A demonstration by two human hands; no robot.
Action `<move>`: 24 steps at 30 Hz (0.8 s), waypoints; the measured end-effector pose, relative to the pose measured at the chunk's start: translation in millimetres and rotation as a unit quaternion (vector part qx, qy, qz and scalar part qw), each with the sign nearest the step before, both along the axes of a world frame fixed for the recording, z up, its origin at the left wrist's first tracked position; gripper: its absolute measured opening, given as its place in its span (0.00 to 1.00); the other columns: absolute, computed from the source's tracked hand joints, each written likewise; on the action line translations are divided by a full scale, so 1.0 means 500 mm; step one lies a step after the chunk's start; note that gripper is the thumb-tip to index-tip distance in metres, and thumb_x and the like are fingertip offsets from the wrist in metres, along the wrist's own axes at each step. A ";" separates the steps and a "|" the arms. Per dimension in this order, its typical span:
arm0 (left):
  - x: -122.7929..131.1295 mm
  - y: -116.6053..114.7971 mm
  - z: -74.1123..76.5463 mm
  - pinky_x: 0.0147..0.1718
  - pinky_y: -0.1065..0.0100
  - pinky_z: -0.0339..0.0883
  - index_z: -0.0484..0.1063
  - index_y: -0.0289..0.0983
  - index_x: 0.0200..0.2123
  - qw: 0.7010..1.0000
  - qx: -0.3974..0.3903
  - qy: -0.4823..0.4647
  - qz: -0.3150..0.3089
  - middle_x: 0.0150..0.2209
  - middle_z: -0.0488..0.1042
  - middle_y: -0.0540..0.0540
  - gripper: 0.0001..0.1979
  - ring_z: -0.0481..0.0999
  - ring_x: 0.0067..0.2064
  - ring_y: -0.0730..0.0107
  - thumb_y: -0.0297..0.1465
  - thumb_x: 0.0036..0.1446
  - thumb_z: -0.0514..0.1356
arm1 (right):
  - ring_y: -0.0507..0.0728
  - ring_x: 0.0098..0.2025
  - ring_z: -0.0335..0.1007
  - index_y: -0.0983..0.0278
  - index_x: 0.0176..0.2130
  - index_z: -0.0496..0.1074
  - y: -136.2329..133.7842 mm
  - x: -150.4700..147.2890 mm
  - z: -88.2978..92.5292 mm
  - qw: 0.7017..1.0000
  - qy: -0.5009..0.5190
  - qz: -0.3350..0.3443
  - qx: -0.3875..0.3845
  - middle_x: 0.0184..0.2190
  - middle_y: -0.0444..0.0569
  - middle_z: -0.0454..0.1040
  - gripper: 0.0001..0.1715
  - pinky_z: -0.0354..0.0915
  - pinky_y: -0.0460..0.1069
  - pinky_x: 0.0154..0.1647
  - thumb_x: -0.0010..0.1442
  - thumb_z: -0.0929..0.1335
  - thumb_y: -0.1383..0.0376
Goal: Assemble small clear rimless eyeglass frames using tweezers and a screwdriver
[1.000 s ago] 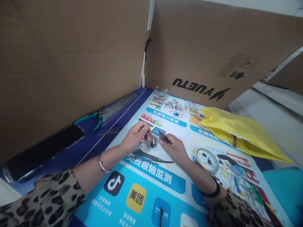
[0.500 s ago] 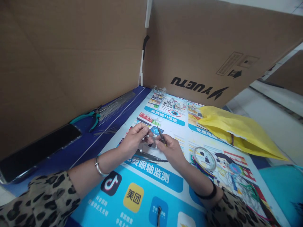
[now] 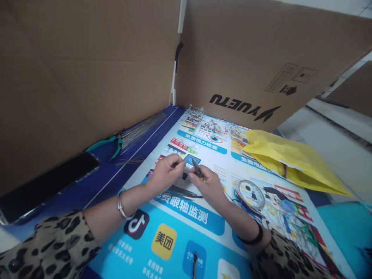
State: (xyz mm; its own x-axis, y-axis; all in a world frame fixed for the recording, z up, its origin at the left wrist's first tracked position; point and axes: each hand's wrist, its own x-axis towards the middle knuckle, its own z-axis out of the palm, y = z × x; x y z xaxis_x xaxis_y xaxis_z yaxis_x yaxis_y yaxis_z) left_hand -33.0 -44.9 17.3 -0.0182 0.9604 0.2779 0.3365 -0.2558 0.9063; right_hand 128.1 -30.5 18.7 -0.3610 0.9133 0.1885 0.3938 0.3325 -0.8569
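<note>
Tall brown cardboard walls meet in a corner; pale tiling shows beyond, upper right.

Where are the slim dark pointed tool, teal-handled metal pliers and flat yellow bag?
Slim dark pointed tool (image 3: 197, 168): head view, its shaft.
Teal-handled metal pliers (image 3: 101, 143): head view, one handle.
Flat yellow bag (image 3: 293, 157): head view, upper face.

The left hand has rolled inward, showing more of its back, and the small pale beads by its fingers have slipped from sight; in the right hand, the slim tool shows more of its yellowish part
</note>
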 end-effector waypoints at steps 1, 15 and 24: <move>0.000 0.000 0.001 0.32 0.71 0.59 0.65 0.34 0.24 1.000 0.000 -0.003 -0.019 0.25 0.67 0.51 0.10 0.66 0.30 0.74 0.31 0.55 0.53 | 0.51 0.28 0.62 0.64 0.29 0.68 0.000 0.000 0.000 1.000 0.002 0.001 -0.001 0.25 0.43 0.68 0.06 0.60 0.45 0.32 0.52 0.65 0.63; -0.005 0.006 -0.003 0.31 0.70 0.59 0.63 0.34 0.28 0.960 -0.065 -0.216 -0.166 0.24 0.65 0.51 0.12 0.65 0.28 0.75 0.36 0.58 0.52 | 0.51 0.28 0.63 0.63 0.30 0.68 0.003 0.006 -0.014 0.999 -0.020 0.003 0.026 0.26 0.43 0.69 0.06 0.59 0.45 0.31 0.52 0.64 0.63; -0.005 0.006 -0.002 0.36 0.68 0.60 0.66 0.34 0.30 0.977 -0.040 -0.141 -0.157 0.31 0.69 0.47 0.12 0.68 0.34 0.72 0.36 0.58 0.52 | 0.51 0.29 0.64 0.63 0.31 0.69 0.002 0.006 -0.018 0.998 -0.049 0.011 0.041 0.26 0.43 0.69 0.06 0.59 0.46 0.31 0.53 0.64 0.64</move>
